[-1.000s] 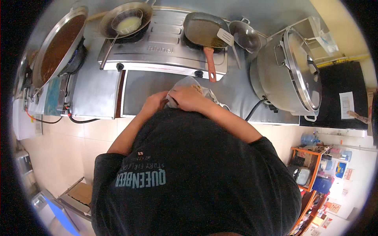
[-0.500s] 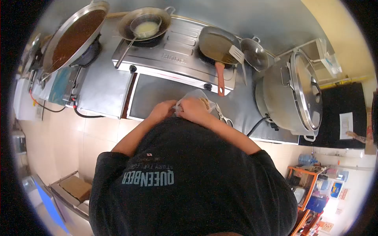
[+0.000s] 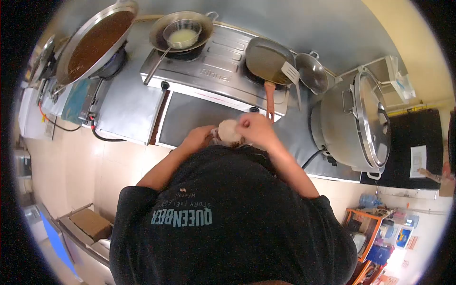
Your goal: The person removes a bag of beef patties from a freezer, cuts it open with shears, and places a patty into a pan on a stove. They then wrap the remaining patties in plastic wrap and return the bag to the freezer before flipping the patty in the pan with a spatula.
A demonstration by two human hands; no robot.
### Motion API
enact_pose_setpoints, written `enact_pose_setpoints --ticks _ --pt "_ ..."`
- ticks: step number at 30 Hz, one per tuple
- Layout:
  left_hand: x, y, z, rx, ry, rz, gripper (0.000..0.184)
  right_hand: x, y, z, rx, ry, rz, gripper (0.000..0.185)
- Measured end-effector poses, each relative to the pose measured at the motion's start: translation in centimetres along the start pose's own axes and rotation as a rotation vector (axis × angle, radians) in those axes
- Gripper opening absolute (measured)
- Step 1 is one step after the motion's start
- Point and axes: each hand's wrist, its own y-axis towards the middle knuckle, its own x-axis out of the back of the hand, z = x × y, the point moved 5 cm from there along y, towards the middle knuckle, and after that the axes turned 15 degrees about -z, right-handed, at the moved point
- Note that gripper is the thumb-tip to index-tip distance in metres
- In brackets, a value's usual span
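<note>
My left hand [image 3: 199,137] is closed on the crumpled edge of a clear plastic bag [image 3: 215,138] close to my shirt. Pinched at its right edge by my right hand [image 3: 259,129] is a pale, round, flat piece of food [image 3: 230,130], its exact kind unclear. It sits at the bag's mouth, between both hands. More contents of the bag are mostly hidden behind my shirt and hands.
Ahead is a two-burner stove [image 3: 209,71] with a wok [image 3: 156,32] holding a strainer [image 3: 182,38], and a frying pan [image 3: 268,54] with a slotted turner [image 3: 290,73]. A large lidded pot [image 3: 335,123] stands right; a big pan of brown liquid [image 3: 102,42] stands left.
My right hand has moved up and right, away from the bag's neck, with the pale round piece now showing in its fingers. The bag is now open. The scissors have gone out of sight.
</note>
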Motion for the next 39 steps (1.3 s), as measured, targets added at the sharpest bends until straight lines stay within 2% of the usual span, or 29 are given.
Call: enact_pose_setpoints --ticks 2,3,5,6,8,9,10,12,13,14,16,17,18,20,22,24,25,26,28,29,30,31,32,34,35,36,38,39 --pt "0.3 0.1 -0.5 -0.022 -0.021 0.023 0.029 3.1 1.3 -3.1 -0.355 0.344 0.090 0.019" --pt "0.5 0.2 -1.1 -0.033 -0.035 0.031 0.029 4.7 2.4 -4.4 -0.360 0.341 0.071 0.019" --pt "1.0 0.4 -2.4 -0.008 0.011 0.055 0.029 6.8 4.5 -8.5 -0.642 0.616 -0.063 0.018" --pt "1.3 0.4 -2.7 0.034 0.059 0.068 0.030 6.7 5.9 -11.7 -0.728 0.782 -0.139 0.019" --pt "1.5 0.6 -3.2 0.065 0.086 0.101 0.030 7.5 8.0 -12.4 -0.774 0.933 -0.306 0.029" --pt "1.4 0.7 -3.2 0.111 0.108 0.128 0.031 7.4 8.2 -12.7 -0.828 0.944 -0.289 0.036" --pt "1.1 0.5 -2.5 0.107 0.112 0.128 0.031 7.3 8.1 -12.5 -0.826 0.949 -0.293 0.036" --pt "0.4 0.5 -0.5 0.068 0.049 0.093 0.032 6.8 7.4 -12.0 -0.772 0.670 -0.113 0.037" --pt "0.2 0.4 -0.4 0.066 0.052 0.093 0.032 6.4 6.8 -12.0 -0.685 0.651 -0.039 0.040" --pt "0.3 0.5 -0.5 0.032 0.066 0.061 0.032 6.1 5.9 -12.3 -0.685 0.653 -0.040 0.040" --pt "0.3 0.6 -0.8 -0.003 0.080 0.030 0.031 5.7 4.3 -12.6 -0.535 0.511 -0.048 0.039" --pt "0.5 0.7 -1.2 -0.007 0.072 0.022 0.031 5.7 3.5 -13.4 -0.481 0.369 -0.144 0.032" --pt "0.6 0.8 -1.7 -0.010 0.064 0.015 0.031 5.0 2.6 -14.0 -0.483 0.371 -0.145 0.032" --pt "0.5 0.8 -2.0 -0.017 0.036 0.019 0.031 4.7 0.5 -15.7 -0.334 0.277 -0.497 0.029" --pt "0.5 0.8 -2.5 -0.028 0.008 0.029 0.031 3.4 -1.0 -16.1 -0.337 0.270 -0.534 0.029" --pt "0.7 1.0 -3.1 -0.058 -0.015 0.000 0.032 1.3 -2.3 -14.5 -0.800 0.888 -0.344 0.034" --pt "0.5 0.9 -3.0 -0.063 -0.014 0.010 0.032 1.0 -2.5 -14.3 -0.891 1.064 -0.308 0.034" --pt "0.4 1.0 -2.9 -0.064 -0.016 0.011 0.032 1.0 -2.4 -14.9 -0.893 1.070 -0.319 0.034" --pt "0.6 1.1 -3.3 -0.074 -0.014 0.017 0.032 1.8 -1.8 -17.4 -0.829 0.970 -0.483 0.028" --pt "0.8 0.8 -3.5 0.023 0.002 0.044 0.032 1.7 -1.2 -20.1 -0.827 0.976 -0.491 0.028" --pt "0.9 0.7 -3.4 0.122 0.017 0.069 0.031 2.4 -0.5 -23.9 -0.708 0.714 -0.581 0.024" --pt "0.9 0.7 -3.4 0.121 0.020 0.072 0.031 3.5 0.0 -25.9 -0.585 0.449 -0.656 0.021" --pt "0.9 0.7 -3.2 0.083 0.074 0.058 0.031 4.7 0.5 -25.6 -0.588 0.452 -0.656 0.021" --pt "0.5 0.2 -1.8 0.060 0.129 0.047 0.031 5.4 1.2 -24.4 -0.668 0.664 -0.443 0.018" --pt "0.0 0.2 -0.5 0.080 0.064 0.039 0.031 5.4 1.0 -23.6 -0.697 0.642 -0.341 0.021" --pt "-0.5 0.0 0.7 0.099 -0.001 0.032 0.031 4.8 0.4 -22.9 -0.709 0.644 -0.332 0.021" --pt "-0.1 0.2 -0.4 0.117 0.039 0.040 0.031 1.4 -1.9 -22.5 -1.006 0.689 -0.064 0.030" --pt "0.0 0.4 -0.8 0.124 0.076 0.036 0.031 -0.6 -2.6 -22.7 -0.976 0.600 -0.008 0.035"
